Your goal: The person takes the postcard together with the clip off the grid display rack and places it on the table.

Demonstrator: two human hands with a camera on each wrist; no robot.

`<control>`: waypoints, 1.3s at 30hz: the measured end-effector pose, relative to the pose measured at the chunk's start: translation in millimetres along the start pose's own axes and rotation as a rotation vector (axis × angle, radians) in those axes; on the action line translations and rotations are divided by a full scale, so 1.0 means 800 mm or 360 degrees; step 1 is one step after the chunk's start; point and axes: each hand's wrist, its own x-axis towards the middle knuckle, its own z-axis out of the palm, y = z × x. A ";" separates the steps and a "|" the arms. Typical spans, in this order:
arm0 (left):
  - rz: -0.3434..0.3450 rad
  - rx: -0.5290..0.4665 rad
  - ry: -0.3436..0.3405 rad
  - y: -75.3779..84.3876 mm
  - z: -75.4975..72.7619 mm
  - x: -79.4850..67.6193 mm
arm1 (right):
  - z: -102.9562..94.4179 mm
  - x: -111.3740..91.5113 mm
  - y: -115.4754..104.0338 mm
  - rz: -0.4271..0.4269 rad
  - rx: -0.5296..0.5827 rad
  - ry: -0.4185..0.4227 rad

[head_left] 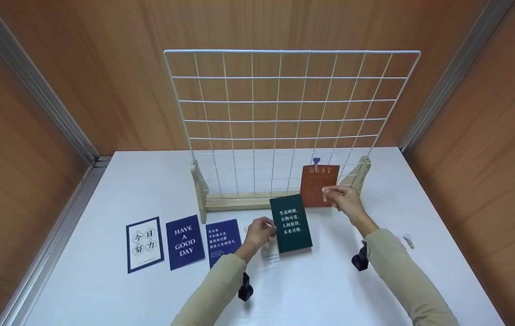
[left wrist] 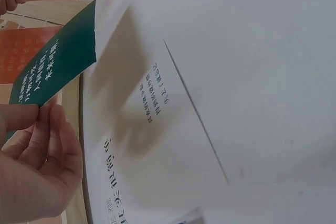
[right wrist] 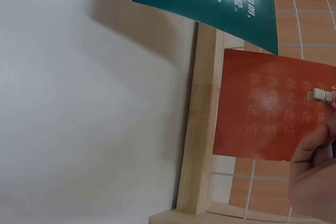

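My left hand [head_left: 259, 233] pinches the left edge of a dark green card [head_left: 291, 224] with white lettering, tilted above the table. In the left wrist view, thumb and fingers meet on that card's edge. My right hand [head_left: 345, 201] holds a small wooden clothespin [right wrist: 321, 95] between thumb and fingers, in front of a red-orange card [head_left: 314, 181]. A clip with a purple heart [head_left: 316, 161] fixes this red-orange card to the white wire grid [head_left: 278, 100]. Below my left hand, a white card [head_left: 271, 258] with dark print lies on the table, partly hidden.
The grid stands in a wooden base [head_left: 239, 204]. To the left lie a blue-bordered white card [head_left: 145, 245], a HAVE A GOOD DAY card [head_left: 185, 242] and another blue card [head_left: 222, 240]. Small clips [head_left: 408, 241] lie by the right forearm. Wood panels surround the white table [head_left: 149, 181].
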 end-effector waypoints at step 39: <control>-0.0208 0.0028 0.0041 -0.025 0.035 -0.019 | -0.104 -0.047 0.109 0.0507 -0.0242 -0.0251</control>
